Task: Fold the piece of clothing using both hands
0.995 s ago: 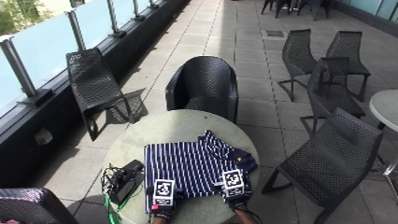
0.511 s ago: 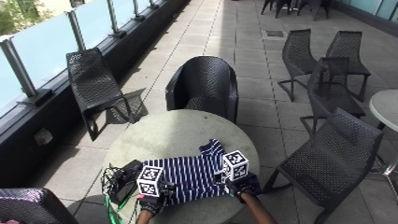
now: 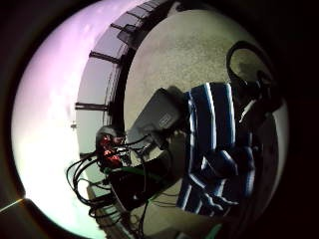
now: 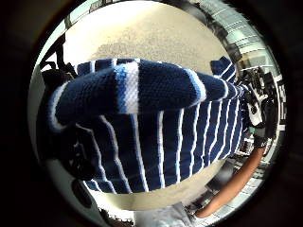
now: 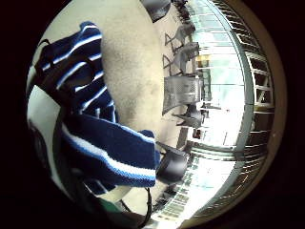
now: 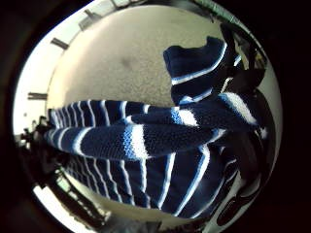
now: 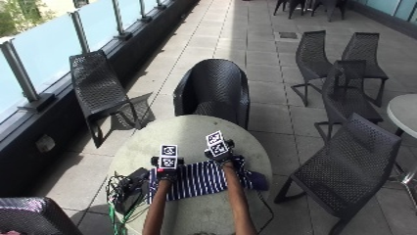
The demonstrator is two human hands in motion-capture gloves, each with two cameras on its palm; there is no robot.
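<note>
- Pale grey stone-look round surface [image 7: 196, 132] carries everything here; the person sits at its near edge with both forearms stretched out over it.
- Navy knitwear with thin white stripes, the piece of clothing [image 7: 202, 178], lies across the near half of the surface, doubled over so that its far edge runs between the two hands. One end trails out toward the person's right, beyond the right forearm.
- The dark woven chair [image 7: 212, 90] stands just behind the surface on the far side, with more chairs of the same kind well apart on the tiled terrace.
- A black box with a bundle of cables [image 7: 127, 188] sits on the surface beside the left edge of the clothing; in the left little-finger palm view it shows as a grey box [image 3: 157, 117] touching the cloth's edge.
- The left hand [image 7: 166, 169] is at the far left corner of the fold. Its thumb-side palm view shows a thick rolled band of the striped knit drawn right across the palm, so the grip is closed on the cloth.
- The right hand [image 7: 221, 154] is at the far right corner, a little farther out than the left. Its palm views show the same rolled band of knit running across it and a fold hanging beside it, so its grip is closed on the cloth as well.
</note>
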